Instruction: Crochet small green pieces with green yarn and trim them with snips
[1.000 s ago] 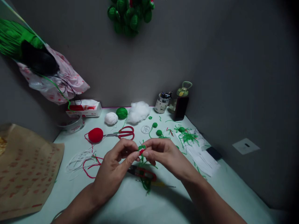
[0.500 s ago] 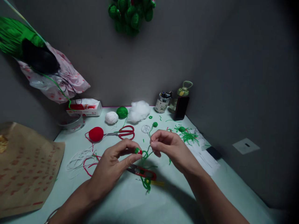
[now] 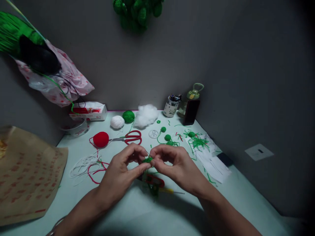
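Observation:
My left hand (image 3: 123, 172) and my right hand (image 3: 172, 164) meet above the pale green table (image 3: 137, 213). Between their fingertips they pinch a small green yarn piece (image 3: 148, 159), with green strands hanging below it. Under the hands lie red-handled thread snips (image 3: 154, 180) and a yellow-handled crochet hook (image 3: 172, 191). Farther back are a red yarn ball (image 3: 100, 139), red scissors (image 3: 131, 137), a white yarn ball (image 3: 117, 122) and a green yarn ball (image 3: 128, 116).
White stuffing (image 3: 145, 115), a tin (image 3: 171, 106) and a dark bottle (image 3: 190, 109) stand by the back wall. Green scraps (image 3: 198, 142) and white paper (image 3: 214, 165) lie at right. Loose white and red cord (image 3: 85, 165), a brown paper bag (image 3: 27, 173) and a box (image 3: 88, 112) are at left.
My right hand drew a green strand away to the right, then came back to my left hand; both now pinch the small piece together. The red spot on it no longer shows.

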A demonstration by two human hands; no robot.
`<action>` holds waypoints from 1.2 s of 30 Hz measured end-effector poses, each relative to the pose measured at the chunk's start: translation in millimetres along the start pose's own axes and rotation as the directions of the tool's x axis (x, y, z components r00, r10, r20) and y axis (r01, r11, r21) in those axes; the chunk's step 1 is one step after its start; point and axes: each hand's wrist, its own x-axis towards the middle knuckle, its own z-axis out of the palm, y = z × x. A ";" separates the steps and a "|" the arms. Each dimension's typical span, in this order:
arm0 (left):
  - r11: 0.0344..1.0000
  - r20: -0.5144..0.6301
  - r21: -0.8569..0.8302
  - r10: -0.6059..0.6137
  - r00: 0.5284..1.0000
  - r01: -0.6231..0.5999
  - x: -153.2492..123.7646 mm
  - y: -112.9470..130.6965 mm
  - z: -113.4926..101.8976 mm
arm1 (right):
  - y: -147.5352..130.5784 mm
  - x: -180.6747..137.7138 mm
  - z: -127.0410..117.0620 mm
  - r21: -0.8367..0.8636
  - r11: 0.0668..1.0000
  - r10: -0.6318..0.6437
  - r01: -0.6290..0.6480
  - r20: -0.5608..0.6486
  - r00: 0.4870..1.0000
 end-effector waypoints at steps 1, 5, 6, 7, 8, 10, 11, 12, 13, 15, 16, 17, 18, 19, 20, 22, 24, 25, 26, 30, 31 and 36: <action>1.000 -0.007 -0.024 -0.009 1.000 0.009 0.2 -0.9 1.0 | 1.0 0.7 2.2 0.029 1.000 -0.004 0.005 -0.027 1.000; 0.987 -0.010 -0.146 -0.067 0.998 0.065 -0.6 -4.4 3.7 | 5.7 4.9 8.1 0.154 0.988 0.001 0.012 -0.083 0.997; 0.984 -0.019 -0.167 -0.074 0.997 0.070 -0.9 -4.9 3.6 | 6.3 5.9 7.5 0.164 0.986 0.000 0.014 -0.084 0.996; 0.981 -0.024 -0.180 -0.080 0.996 0.075 -1.2 -5.3 3.1 | 6.4 6.6 5.8 0.162 0.987 -0.006 0.020 -0.084 0.996; 0.979 -0.024 -0.188 -0.089 0.996 0.083 -1.3 -5.4 2.3 | 6.0 7.0 3.1 0.148 0.988 -0.019 0.032 -0.087 0.996; 0.973 -0.008 -0.199 -0.125 0.992 0.121 -1.5 -5.3 0.4 | 4.1 6.6 -4.8 0.069 0.994 -0.080 0.089 -0.116 0.990; 0.968 0.003 -0.204 -0.148 0.989 0.146 -1.5 -5.1 -0.5 | 2.7 5.9 -9.5 -0.002 0.990 -0.139 0.140 -0.139 0.981; 0.963 0.014 -0.209 -0.170 0.985 0.170 -1.5 -5.0 -1.1 | 1.3 4.8 -14.1 -0.085 0.976 -0.211 0.200 -0.155 0.965; 0.960 0.021 -0.212 -0.185 0.982 0.185 -1.5 -4.9 -1.5 | 0.0 3.4 -18.5 -0.173 0.950 -0.286 0.259 -0.155 0.946; 0.958 0.027 -0.211 -0.192 0.981 0.193 -1.5 -4.6 -1.4 | -1.8 0.3 -25.8 -0.326 0.875 -0.410 0.358 -0.105 0.906; 0.960 0.028 -0.207 -0.185 0.982 0.187 -1.5 -4.3 -1.1 | -2.2 -1.3 -28.4 -0.378 0.838 -0.448 0.392 -0.069 0.891; 0.964 0.026 -0.200 -0.175 0.984 0.177 -1.5 -3.8 -0.7 | -2.3 -2.7 -30.5 -0.420 0.806 -0.473 0.417 -0.033 0.881; 0.968 0.025 -0.191 -0.163 0.986 0.165 -1.5 -3.0 -0.3 | -2.3 -3.8 -32.0 -0.459 0.774 -0.491 0.437 0.002 0.871; 0.971 0.024 -0.182 -0.153 0.988 0.155 -1.6 -2.1 0.0 | -2.1 -4.5 -33.0 -0.498 0.739 -0.506 0.454 0.035 0.862; 0.974 0.025 -0.172 -0.144 0.989 0.146 -1.7 -1.0 0.3 | -1.8 -4.9 -33.8 -0.539 0.702 -0.518 0.466 0.063 0.853; 0.980 0.028 -0.149 -0.130 0.991 0.133 -1.9 1.4 0.4 | -1.7 -5.0 -34.8 -0.620 0.619 -0.536 0.481 0.113 0.836; 0.986 0.037 -0.119 -0.113 0.993 0.116 -2.0 3.3 0.1 | -2.0 -5.0 -35.5 -0.682 0.547 -0.550 0.485 0.144 0.823; 0.989 0.038 -0.107 -0.103 0.994 0.106 -1.9 3.8 -0.1 | -2.3 -5.2 -35.9 -0.705 0.518 -0.555 0.484 0.153 0.818; 0.991 0.042 -0.096 -0.094 0.995 0.098 -1.8 4.1 -0.3 | -2.7 -5.6 -36.2 -0.726 0.493 -0.557 0.479 0.160 0.815; 0.995 0.066 -0.064 -0.074 0.995 0.078 -1.1 4.2 -1.3 | -4.4 -8.4 -37.8 -0.800 0.414 -0.530 0.434 0.175 0.830; 0.995 0.080 -0.057 -0.072 0.994 0.077 -1.1 4.5 -1.6 | -4.9 -8.8 -38.1 -0.809 0.404 -0.523 0.427 0.179 0.834; 0.995 0.176 -0.048 -0.076 0.981 0.086 -1.7 8.5 -4.0 | -6.3 -8.0 -39.1 -0.734 0.465 -0.547 0.495 0.201 0.812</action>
